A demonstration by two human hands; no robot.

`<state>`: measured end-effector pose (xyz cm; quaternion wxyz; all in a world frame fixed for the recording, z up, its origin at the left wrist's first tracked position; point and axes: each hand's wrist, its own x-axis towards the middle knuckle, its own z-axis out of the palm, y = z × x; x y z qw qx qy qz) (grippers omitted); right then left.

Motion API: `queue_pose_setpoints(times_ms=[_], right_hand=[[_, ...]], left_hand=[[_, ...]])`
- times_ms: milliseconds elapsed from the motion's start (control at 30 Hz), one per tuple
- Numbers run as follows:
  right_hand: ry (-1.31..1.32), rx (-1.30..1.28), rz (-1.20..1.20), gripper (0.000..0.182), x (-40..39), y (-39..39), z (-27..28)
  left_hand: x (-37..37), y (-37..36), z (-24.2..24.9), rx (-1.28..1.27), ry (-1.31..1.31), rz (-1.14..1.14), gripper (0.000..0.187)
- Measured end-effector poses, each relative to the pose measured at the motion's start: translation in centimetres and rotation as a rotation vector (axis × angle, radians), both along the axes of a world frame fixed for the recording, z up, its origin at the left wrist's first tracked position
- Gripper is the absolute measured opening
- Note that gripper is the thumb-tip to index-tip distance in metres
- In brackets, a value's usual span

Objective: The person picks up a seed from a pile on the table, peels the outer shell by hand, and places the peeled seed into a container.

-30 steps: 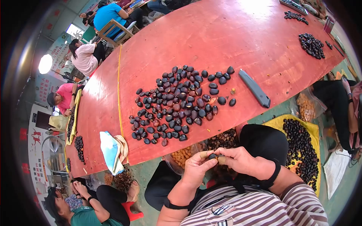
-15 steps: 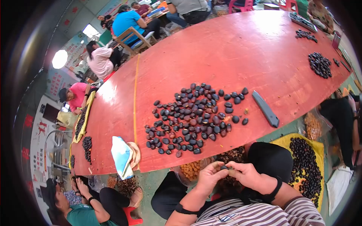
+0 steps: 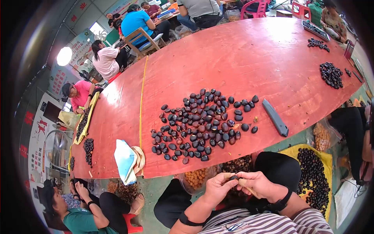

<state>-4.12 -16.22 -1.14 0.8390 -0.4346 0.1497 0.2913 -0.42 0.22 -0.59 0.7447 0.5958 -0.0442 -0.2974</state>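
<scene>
Head-worn view — forward and down, close above left hand [image 3: 218, 188] and right hand [image 3: 260, 185]

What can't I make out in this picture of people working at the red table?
All in the head view:
Small dark oval nut: underside, covered by the fingers of the left hand.
Right hand: inner grip, hidden by its own fingers.
Golden-yellow kernels: far end, behind the red tabletop.
Grey metal tray: dark pieces, too small.
</scene>
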Motion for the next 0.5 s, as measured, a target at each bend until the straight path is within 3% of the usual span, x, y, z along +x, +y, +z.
queue_pose_setpoints(times_ms=[233, 333, 500], right_hand=[[0.063, 0.075, 0.011, 0.028, 0.10, -0.29, 0.00], [-0.036, -0.086, 0.093, 0.028, 0.48, -0.54, -0.39], [0.111, 0.175, 0.030, 0.029, 0.33, -0.73, -0.30]], left_hand=[[-0.52, 0.15, -0.53, 0.049, -0.059, -0.007, 0.021], [-0.60, 0.14, -0.56, 0.060, -0.086, -0.008, 0.021], [-0.60, 0.05, -0.63, 0.119, -0.142, -0.017, 0.022]])
